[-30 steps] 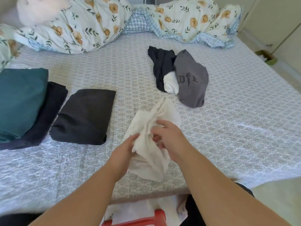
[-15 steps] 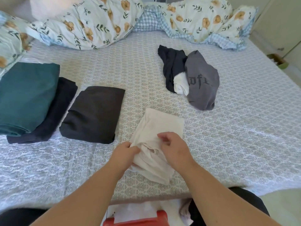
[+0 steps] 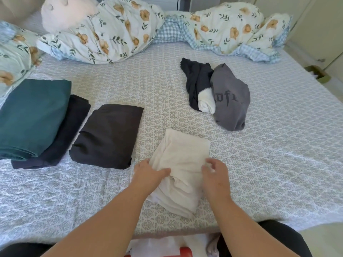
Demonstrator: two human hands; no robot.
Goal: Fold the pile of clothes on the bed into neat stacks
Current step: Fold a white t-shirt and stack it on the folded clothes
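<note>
A cream garment (image 3: 182, 160) lies partly spread on the patterned bed sheet (image 3: 269, 154) near the front edge. My left hand (image 3: 148, 173) grips its left side, thumb pressed into the cloth. At the garment's right edge my right hand (image 3: 215, 175) pinches the fabric. Behind it sits a small unfolded pile: a grey printed top (image 3: 230, 99), a black garment (image 3: 196, 80) and a white piece (image 3: 207, 101). To the left lie folded clothes: a black one (image 3: 109, 134), and a teal one (image 3: 31, 115) on a dark navy one (image 3: 61, 138).
A floral duvet (image 3: 115, 32) and a pale plush toy (image 3: 65, 12) are bunched along the head of the bed. A red item (image 3: 185, 252) with white cloth sits on the floor below the bed edge. Cupboard doors stand at the right.
The cream garment was bunched and lifted in both hands; it has been laid down and spread flatter on the bed, and my hands have moved apart to its two sides.
</note>
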